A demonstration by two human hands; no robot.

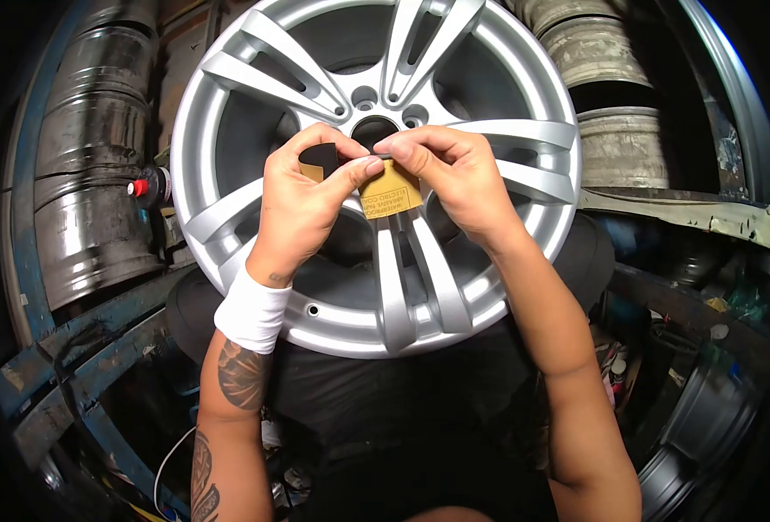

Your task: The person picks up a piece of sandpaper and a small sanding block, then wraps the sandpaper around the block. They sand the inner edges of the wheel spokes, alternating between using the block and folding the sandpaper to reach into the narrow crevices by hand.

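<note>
A piece of sandpaper (391,193) with a yellow-brown printed back is held up between my two hands. My left hand (302,191) pinches its top left edge between thumb and fingers; a dark grit side and another yellowish bit of the paper show behind that thumb. With thumb and forefinger, my right hand (454,174) grips the top edge, the fingertips of both hands nearly meeting. Below the hands lies a silver alloy wheel rim (254,326) with paired spokes, its centre hole just beyond my fingertips. A white band wraps my left wrist.
Stacked metal wheel rims (97,157) stand at the left, and more worn rims (620,148) at the right. A dark bottle with a red cap (138,188) is beside the left stack. Blue metal frame bars (132,357) run along the left; another rim (707,409) lies lower right.
</note>
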